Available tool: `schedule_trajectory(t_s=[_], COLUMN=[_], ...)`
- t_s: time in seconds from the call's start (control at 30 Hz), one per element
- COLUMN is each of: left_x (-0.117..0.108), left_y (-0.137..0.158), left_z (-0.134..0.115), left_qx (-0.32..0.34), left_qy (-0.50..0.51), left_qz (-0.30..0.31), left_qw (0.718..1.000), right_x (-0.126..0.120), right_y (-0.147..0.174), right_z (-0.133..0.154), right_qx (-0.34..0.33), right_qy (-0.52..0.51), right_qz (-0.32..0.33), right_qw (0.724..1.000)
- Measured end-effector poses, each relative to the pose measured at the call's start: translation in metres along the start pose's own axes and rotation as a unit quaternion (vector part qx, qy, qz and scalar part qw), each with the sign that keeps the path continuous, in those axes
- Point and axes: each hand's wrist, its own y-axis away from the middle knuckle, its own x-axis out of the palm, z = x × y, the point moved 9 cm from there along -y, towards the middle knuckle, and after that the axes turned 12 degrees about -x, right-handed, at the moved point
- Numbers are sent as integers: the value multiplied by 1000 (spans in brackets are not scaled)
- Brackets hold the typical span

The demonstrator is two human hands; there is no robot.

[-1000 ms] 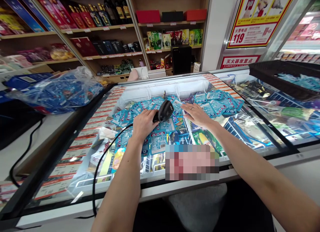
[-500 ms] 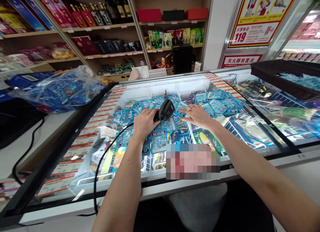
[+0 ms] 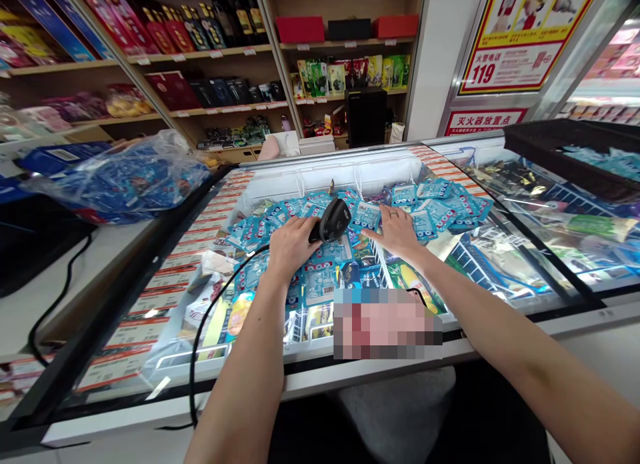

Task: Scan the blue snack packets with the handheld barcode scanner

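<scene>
My left hand (image 3: 294, 245) is wrapped around the handle of a black barcode scanner (image 3: 335, 220), whose head points forward and right above several blue packets. A black cable (image 3: 200, 327) runs from it down toward me. Just right of the scanner head, one blue packet (image 3: 367, 215) lies with its printed label up. My right hand (image 3: 399, 231) rests with fingers apart between that packet and a spread of similar blue packets (image 3: 440, 207) on the right. Whether its fingertips press on a packet, I cannot tell.
The packets lie over a glass-topped freezer (image 3: 125, 331) with frozen goods below. A plastic bag of blue packs (image 3: 145, 177) sits at left, and a dark open bag (image 3: 565, 151) at right. A blurred-out patch (image 3: 387, 324) covers the front edge. Stocked shelves (image 3: 225, 54) stand behind.
My right hand has shifted slightly right, off the packet beside the scanner, which now shows more fully. My left hand and the scanner stay nearly in place.
</scene>
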Motion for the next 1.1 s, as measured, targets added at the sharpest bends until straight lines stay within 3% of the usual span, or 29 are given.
schedule_trajectory(t_s=[0.13,0.53,0.7,0.87,0.97,1.1], left_x=[0,-1,0,-1,-1,-3], left_y=[0,0,1,2,2,3], left_z=[0,1,-4,-12,-17,-21], left_qx=[-1,4,25,59,73,82], left_qy=[3,10,11,17,18,19], left_qz=[-3,-11,-2,6,11,19], left_qw=[1000,1000,1000,998,997,996], right_x=[1,0,-3,5,0,-3], right_y=[-2,-5,-3,2,3,4], right_z=[-12,-37,-60,-75,-76,-75], right_qx=[26,72,97,146,147,150], right_qy=[-82,-226,-336,-482,-500,-499], right_qz=[6,-87,-180,-216,-226,-221], right_qw=[996,968,920,836,823,825])
